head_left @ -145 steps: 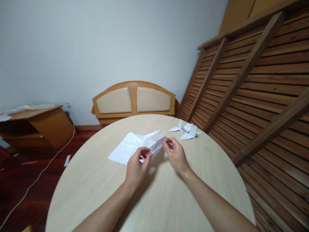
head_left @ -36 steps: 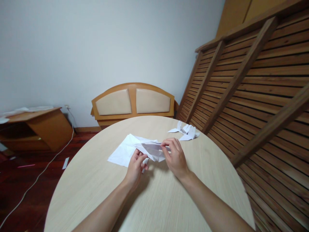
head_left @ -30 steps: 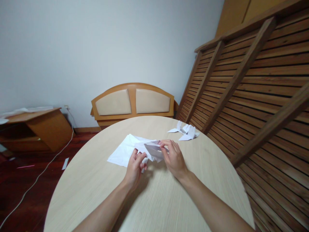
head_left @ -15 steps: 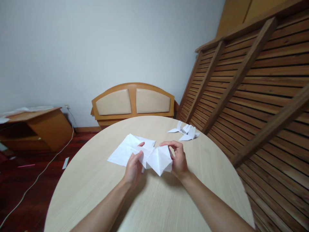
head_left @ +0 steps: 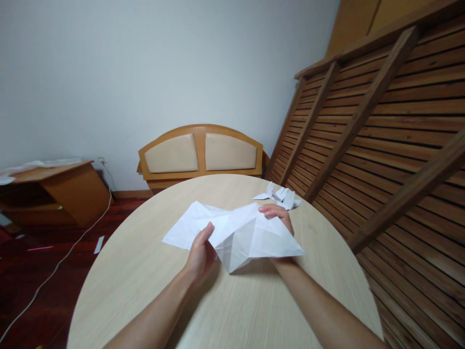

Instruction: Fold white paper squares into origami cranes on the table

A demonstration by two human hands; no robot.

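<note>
Between my two hands, just above the table, is a creased sheet of white paper (head_left: 250, 237), partly unfolded, with one point hanging down towards me. My left hand (head_left: 201, 252) is closed on its left side, the thumb on top and the other fingers mostly hidden. My right hand (head_left: 278, 213) grips the far right part, fingertips over the top edge and the palm behind the paper. Another creased white paper (head_left: 185, 225) lies flat on the table, beyond my left hand and partly covered by the held sheet.
Several folded white paper figures (head_left: 285, 196) sit at the far right of the round wooden table (head_left: 145, 281). Past the table stands a headboard (head_left: 199, 150). A slatted wooden frame (head_left: 381, 145) leans on the right. On the left are a low cabinet (head_left: 69, 194) and a white cable (head_left: 69, 252).
The held paper has opened from a compact folded shape into a wider sheet, spreading to the right. My right hand has moved slightly right and up; my left hand has hardly moved.
</note>
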